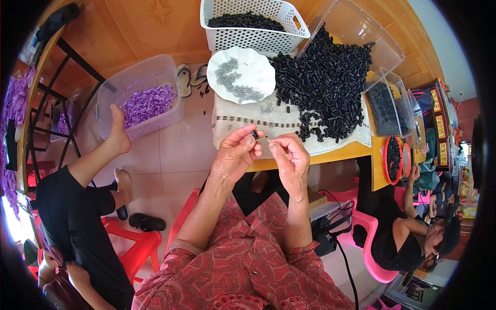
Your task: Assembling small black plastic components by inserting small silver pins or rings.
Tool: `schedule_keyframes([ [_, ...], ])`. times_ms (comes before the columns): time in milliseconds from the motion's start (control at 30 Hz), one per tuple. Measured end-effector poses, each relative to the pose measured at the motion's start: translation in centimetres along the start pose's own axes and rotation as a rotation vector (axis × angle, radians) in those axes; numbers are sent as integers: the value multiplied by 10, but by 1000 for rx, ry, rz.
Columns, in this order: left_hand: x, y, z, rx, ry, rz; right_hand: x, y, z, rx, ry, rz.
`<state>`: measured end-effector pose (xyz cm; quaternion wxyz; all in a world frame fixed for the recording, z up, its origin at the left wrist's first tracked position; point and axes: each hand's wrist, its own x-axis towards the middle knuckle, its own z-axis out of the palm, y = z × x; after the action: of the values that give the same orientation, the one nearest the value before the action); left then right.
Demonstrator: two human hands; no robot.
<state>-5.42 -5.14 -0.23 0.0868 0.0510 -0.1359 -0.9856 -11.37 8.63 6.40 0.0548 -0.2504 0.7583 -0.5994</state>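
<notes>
My left hand pinches a small black tubular piece between thumb and fingertips, above the table's front edge. Close beside it, my right hand has its thumb and forefinger closed on a tiny pale piece, too small to make out well. The two pieces are apart. Beyond my hands, a white scalloped plate carries many small clear pieces. To its right spreads a large heap of black tubular pieces, partly spilling from a tipped clear bin.
A pale cloth covers the table. Behind the plate stands a white perforated basket of black pieces. On the floor at left sits a clear tub of purple pieces. People sit on both sides; a red tray is at right.
</notes>
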Motion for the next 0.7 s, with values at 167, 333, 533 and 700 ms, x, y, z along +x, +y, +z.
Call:
schedule_keyframes([
  [167,-1,-5,1,-49,-5,-33,-2,-10,5,-34,-57,-83],
  [333,-1,-9,4,-38,10,-52,-1,-16,6,-29,-53,-111],
  [533,-2,-11,6,-18,-10,-29,-2,-15,5,-11,-49,-94],
  [700,-2,-13,6,-8,-45,-14,-2,-14,6,32,-29,-66],
])
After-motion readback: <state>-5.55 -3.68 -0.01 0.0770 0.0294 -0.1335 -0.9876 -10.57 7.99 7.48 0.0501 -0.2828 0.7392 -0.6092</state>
